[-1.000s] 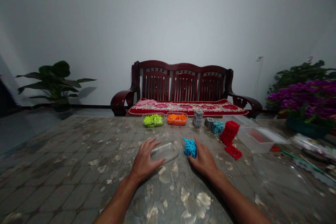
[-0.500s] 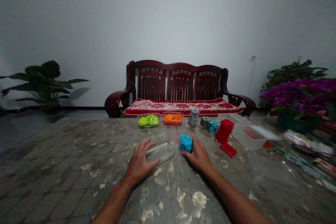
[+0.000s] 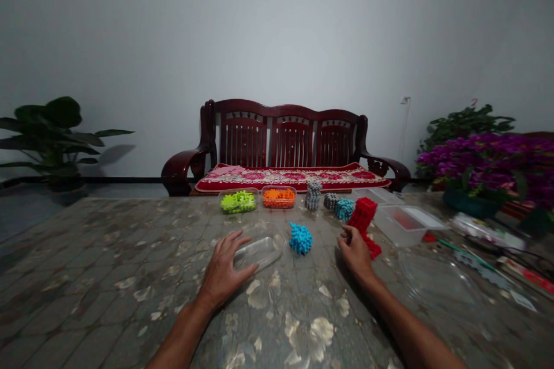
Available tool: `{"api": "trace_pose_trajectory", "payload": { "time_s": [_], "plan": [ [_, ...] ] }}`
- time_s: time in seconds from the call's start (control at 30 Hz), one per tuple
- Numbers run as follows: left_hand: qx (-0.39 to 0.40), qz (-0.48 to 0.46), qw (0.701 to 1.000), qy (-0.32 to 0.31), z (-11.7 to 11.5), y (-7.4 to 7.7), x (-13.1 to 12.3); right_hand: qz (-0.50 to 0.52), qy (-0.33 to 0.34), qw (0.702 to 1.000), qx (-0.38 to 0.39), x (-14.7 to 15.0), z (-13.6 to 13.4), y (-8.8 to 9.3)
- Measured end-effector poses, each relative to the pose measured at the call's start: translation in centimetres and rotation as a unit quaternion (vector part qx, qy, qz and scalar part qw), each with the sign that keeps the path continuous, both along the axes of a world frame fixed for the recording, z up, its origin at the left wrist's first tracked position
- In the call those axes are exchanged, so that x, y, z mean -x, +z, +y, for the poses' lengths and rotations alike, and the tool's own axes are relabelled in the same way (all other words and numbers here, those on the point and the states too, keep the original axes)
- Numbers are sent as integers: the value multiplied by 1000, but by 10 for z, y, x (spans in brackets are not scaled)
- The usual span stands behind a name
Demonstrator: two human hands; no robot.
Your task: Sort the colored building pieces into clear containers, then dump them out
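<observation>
My left hand [image 3: 225, 268] curves round the left end of a clear plastic container [image 3: 266, 249], its thumb at the near rim and its fingers at the far side. To the container's right stands a clump of blue interlocking plastic pieces [image 3: 300, 239], touched by neither hand. My right hand [image 3: 357, 252] is just left of the red pieces, with its fingers bent and close together; whether anything is between them is hidden. Behind it a red block of joined pieces [image 3: 362, 213] leans, and more red pieces [image 3: 373, 247] lie at its foot, partly covered by my hand.
Tubs of green pieces [image 3: 238, 201] and orange pieces [image 3: 279, 198] stand at the back edge. Grey stacks [image 3: 313, 196] and a teal stack [image 3: 345, 209] are beside them. A translucent box [image 3: 400, 225], a clear lid [image 3: 437, 277] and purple flowers [image 3: 485, 161] occupy the right side.
My right hand has let go of the blue clump and moved right towards the red pieces, its fingers drawing together. My left hand stays at the clear container. The view has turned slightly right.
</observation>
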State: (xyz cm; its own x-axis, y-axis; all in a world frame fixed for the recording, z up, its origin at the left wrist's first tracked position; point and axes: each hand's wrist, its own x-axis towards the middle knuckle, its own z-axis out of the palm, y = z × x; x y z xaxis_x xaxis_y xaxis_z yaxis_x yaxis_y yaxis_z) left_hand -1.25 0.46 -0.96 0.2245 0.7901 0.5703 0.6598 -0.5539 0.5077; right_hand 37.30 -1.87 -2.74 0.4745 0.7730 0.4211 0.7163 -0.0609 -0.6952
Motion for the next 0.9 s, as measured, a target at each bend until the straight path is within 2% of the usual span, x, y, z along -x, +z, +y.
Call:
{"api": "trace_pose_trajectory", "payload": {
  "time_s": [0.13,0.23,0.33,0.5,0.57,0.63,0.77,0.9],
  "plan": [
    [-5,-3,1000,2,0,-1,-1,-107,-5,994,35,-1,15,-6],
    [-11,-5,1000,7,0,-3,-1,-187,-15,979,76,0,29,0],
    [-10,-5,1000,10,0,-5,-1,-251,-24,961,111,-1,42,21],
    [5,-7,1000,7,1,-4,-3,-345,-50,922,170,-3,70,79],
    [6,-8,1000,7,1,-4,-3,-370,-49,900,225,-5,86,101],
    [5,-11,1000,9,0,-4,-3,-370,-52,891,257,-10,103,118],
    [14,-14,1000,12,-2,-5,-2,-347,-70,879,320,-24,133,133],
    [22,-16,1000,13,-2,-6,-3,-310,-88,875,362,-37,149,130]
  ]
}}
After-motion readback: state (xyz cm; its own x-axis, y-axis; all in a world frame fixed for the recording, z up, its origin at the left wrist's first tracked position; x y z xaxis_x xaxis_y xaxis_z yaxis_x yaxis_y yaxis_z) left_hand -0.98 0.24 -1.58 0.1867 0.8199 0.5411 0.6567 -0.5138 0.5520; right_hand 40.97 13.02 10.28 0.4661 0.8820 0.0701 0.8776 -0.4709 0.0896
